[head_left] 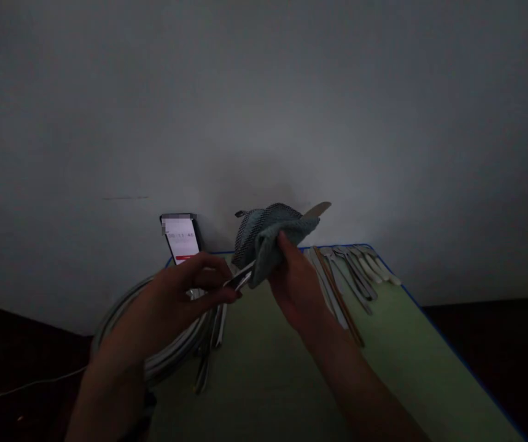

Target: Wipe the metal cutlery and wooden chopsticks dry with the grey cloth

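Note:
My left hand point(190, 288) pinches the handle end of a table knife point(318, 210), held up above the table. The knife's blade tip pokes out to the upper right of a grey-blue cloth point(268, 236). My right hand point(296, 279) is closed around that cloth, which wraps the middle of the knife. Both hands hover over the far part of a green table point(282, 368).
A row of cutlery point(351, 270) lies on the table's far right. A round metal rack or plates point(172, 344) with more cutlery sits at the left. A phone point(180, 238) with a lit screen leans against the wall. The room is dim.

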`<action>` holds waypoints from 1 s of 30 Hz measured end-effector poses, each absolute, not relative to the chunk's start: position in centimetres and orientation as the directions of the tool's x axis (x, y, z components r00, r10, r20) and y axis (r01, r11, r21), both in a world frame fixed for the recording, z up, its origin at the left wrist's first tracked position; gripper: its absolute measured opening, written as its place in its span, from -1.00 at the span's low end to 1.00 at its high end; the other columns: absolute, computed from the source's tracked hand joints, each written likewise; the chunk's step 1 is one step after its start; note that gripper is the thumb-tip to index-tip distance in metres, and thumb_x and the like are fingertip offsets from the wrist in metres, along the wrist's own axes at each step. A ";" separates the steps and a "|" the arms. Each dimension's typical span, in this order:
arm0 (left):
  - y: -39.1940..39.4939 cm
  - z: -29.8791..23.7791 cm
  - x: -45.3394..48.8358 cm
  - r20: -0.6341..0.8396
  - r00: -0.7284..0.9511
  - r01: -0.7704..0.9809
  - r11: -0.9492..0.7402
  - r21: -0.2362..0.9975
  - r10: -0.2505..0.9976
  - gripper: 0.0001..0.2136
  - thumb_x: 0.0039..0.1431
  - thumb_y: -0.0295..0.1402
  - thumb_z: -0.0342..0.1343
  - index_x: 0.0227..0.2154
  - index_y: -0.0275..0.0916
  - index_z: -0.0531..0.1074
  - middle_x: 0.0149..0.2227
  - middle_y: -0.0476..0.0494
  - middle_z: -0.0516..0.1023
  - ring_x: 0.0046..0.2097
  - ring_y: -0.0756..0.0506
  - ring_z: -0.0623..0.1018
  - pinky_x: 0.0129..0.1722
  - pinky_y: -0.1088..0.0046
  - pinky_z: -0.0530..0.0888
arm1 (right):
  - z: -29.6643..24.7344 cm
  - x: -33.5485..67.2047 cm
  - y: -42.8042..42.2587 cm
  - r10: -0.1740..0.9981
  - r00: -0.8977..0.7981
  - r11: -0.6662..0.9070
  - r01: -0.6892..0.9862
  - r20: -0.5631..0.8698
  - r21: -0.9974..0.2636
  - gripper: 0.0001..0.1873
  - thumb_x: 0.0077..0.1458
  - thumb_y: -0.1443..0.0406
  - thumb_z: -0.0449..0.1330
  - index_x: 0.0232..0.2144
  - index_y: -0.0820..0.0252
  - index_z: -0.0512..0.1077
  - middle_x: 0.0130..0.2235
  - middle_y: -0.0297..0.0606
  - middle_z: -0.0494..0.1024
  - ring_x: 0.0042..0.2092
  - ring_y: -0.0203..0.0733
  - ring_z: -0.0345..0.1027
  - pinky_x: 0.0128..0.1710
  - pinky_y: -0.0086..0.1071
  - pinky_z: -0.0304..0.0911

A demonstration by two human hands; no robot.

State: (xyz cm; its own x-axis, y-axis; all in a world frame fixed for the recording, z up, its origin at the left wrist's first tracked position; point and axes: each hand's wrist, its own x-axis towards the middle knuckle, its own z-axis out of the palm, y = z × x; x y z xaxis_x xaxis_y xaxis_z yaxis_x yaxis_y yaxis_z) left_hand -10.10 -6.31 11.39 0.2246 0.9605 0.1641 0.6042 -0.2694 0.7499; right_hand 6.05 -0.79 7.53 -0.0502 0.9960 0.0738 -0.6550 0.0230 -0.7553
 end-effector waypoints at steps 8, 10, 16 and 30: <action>-6.9 11.5 -9.0 0.137 0.390 0.663 -0.381 0.645 0.911 -0.86 0.07 -0.27 0.15 -0.32 -0.15 0.36 -0.34 0.08 0.55 -0.30 0.04 0.53 -0.32 0.58 0.41 | 7.9 7.5 -0.3 0.997 0.075 0.030 -0.600 -0.019 -0.800 -0.68 -0.02 0.02 0.11 -0.38 0.08 0.48 -0.27 -0.31 0.55 -0.19 -0.25 0.38 -0.11 -0.31 0.26; -7.1 11.5 -8.8 0.129 0.458 0.633 -0.425 0.647 0.880 -0.89 0.08 -0.30 0.15 -0.33 -0.16 0.37 -0.34 0.08 0.54 -0.30 0.05 0.52 -0.30 0.59 0.41 | 7.7 7.4 -0.2 0.994 0.105 0.061 -0.623 -0.006 -0.780 -0.62 -0.03 -0.02 0.08 -0.34 0.09 0.47 -0.25 -0.33 0.55 -0.15 -0.24 0.37 -0.12 -0.31 0.27; -6.4 11.2 -8.7 0.146 0.432 0.656 -0.421 0.626 0.890 -0.83 0.00 -0.24 0.21 -0.39 -0.20 0.39 -0.37 0.04 0.53 -0.31 0.02 0.51 -0.32 0.57 0.40 | 7.5 6.4 -1.1 0.993 0.112 0.032 -0.610 -0.046 -0.792 -0.59 -0.03 -0.05 0.07 -0.28 0.08 0.44 -0.20 -0.33 0.53 -0.13 -0.25 0.37 -0.10 -0.32 0.24; -6.1 11.5 -8.5 0.069 0.431 0.702 -0.382 0.601 0.900 -0.77 0.17 -0.21 0.00 -0.42 -0.18 0.51 -0.45 0.04 0.58 -0.43 0.04 0.51 -0.43 0.60 0.35 | 7.4 4.6 -3.3 0.988 0.110 0.145 -0.410 0.109 -0.900 -0.61 -0.12 0.14 0.24 -0.22 0.15 0.34 -0.21 -0.30 0.50 -0.23 -0.31 0.37 -0.21 -0.44 0.25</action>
